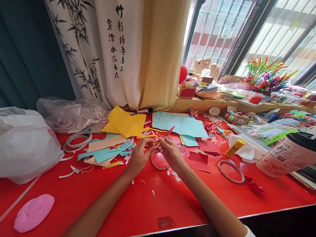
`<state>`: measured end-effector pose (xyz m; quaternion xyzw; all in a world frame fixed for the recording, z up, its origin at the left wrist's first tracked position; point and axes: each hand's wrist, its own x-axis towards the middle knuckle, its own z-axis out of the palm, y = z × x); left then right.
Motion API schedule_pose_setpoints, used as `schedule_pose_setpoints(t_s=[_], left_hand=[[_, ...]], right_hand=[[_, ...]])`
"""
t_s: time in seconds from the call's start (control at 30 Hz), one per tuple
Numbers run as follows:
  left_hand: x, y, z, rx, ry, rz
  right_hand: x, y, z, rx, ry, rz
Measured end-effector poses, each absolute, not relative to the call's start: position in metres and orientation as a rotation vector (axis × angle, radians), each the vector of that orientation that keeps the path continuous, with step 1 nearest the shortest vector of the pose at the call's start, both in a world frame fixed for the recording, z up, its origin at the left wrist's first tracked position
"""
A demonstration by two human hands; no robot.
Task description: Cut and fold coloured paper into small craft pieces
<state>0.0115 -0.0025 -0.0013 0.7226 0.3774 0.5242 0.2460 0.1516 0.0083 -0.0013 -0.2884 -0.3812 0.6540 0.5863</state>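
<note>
Both my hands meet over the middle of the red table, fingers pinched together. My left hand (141, 153) is closed at the upper edge of a thin pale ring (160, 168), whose top is hidden behind the fingers. My right hand (171, 153) pinches close beside it. A slender red pointed piece (169, 131) sticks up from its fingertips; whether it is paper or a tool I cannot tell. Close by on the right lie dark red paper pieces (198, 161). Pale paper scraps (176, 176) are scattered just below the hands.
Yellow sheets (128, 121), light blue sheets (182, 122) and mixed cut paper (109, 147) lie behind. On the right are a glue stick (234, 148), another ring (231, 171) with red paper and a drink cup (288, 154). Left are coiled rings (77, 141), a plastic bag (22, 145) and pink putty-like lump (34, 212).
</note>
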Motion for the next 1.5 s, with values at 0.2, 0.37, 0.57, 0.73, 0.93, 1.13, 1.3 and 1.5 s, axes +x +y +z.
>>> schedule_pose_setpoints(t_s=[0.2,0.37,0.57,0.73,0.93,1.13,1.3,1.5], left_hand=[[0.01,-0.003,0.002,2.024,1.029,1.449],[0.012,-0.005,0.004,1.892,0.955,1.369],[0.013,-0.001,0.003,1.64,0.919,1.276],[0.012,0.004,0.002,1.592,0.86,1.29],[0.012,0.004,0.002,1.58,0.859,1.349],[0.01,0.007,0.001,1.544,0.823,1.278],[-0.003,0.019,-0.006,1.831,0.921,1.072],[-0.011,0.027,-0.026,2.6,1.15,0.696]], right_hand=[[0.15,0.002,0.006,-0.695,-0.954,1.519],[0.155,-0.001,0.01,-0.786,-1.129,1.399],[0.165,0.002,0.015,-0.933,-1.291,1.339],[0.163,0.003,0.011,-1.065,-1.336,1.093],[0.165,0.0,0.012,-0.966,-1.757,0.75],[0.168,0.0,0.011,-1.004,-1.938,0.586],[0.179,-0.001,0.018,-1.222,-1.845,0.212],[0.172,0.0,0.013,-1.212,-1.645,0.637]])
